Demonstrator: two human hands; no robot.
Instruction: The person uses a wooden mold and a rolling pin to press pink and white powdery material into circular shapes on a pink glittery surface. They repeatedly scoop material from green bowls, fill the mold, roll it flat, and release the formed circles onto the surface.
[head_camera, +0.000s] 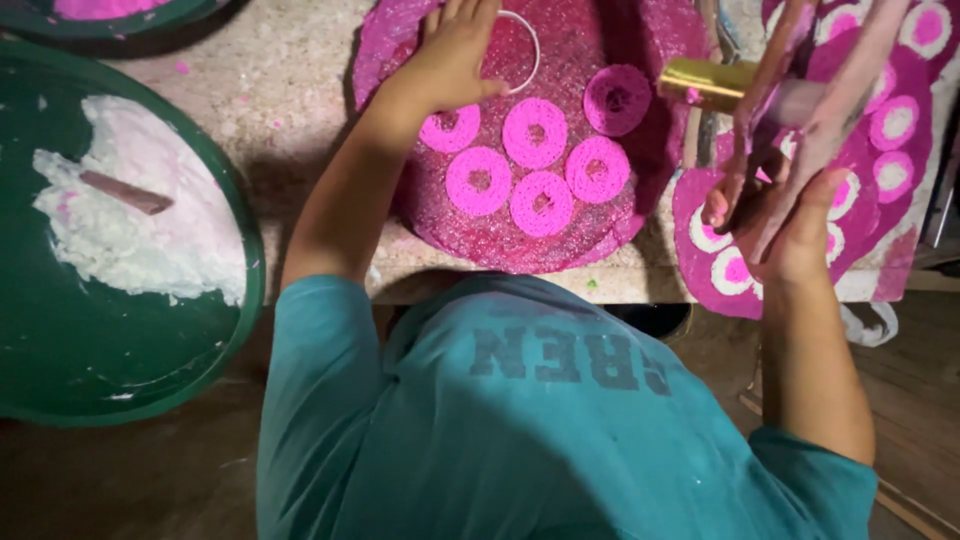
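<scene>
Left hand: open, palm flat on far part of magenta glitter disc, fingers spread. Thin white ring just beside fingertips, lying on disc.

Six pink foam rings on same disc, clustered just nearer than left hand, between the hands; some touching neighbours.

Right hand: raised off counter, well apart from left, fingers closed on pink-stained sticks angled up and away. Gold cylinder at sticks' far end; attachment not resolvable.

Pink patterned sheet under right hand. Green basin of white paste outboard of left arm.

Judgement: best done with left palm kept flat so disc cannot slide; sticks kept clear of loose rings; white ring held steady with fingertips, spacing to neighbours checked.
</scene>
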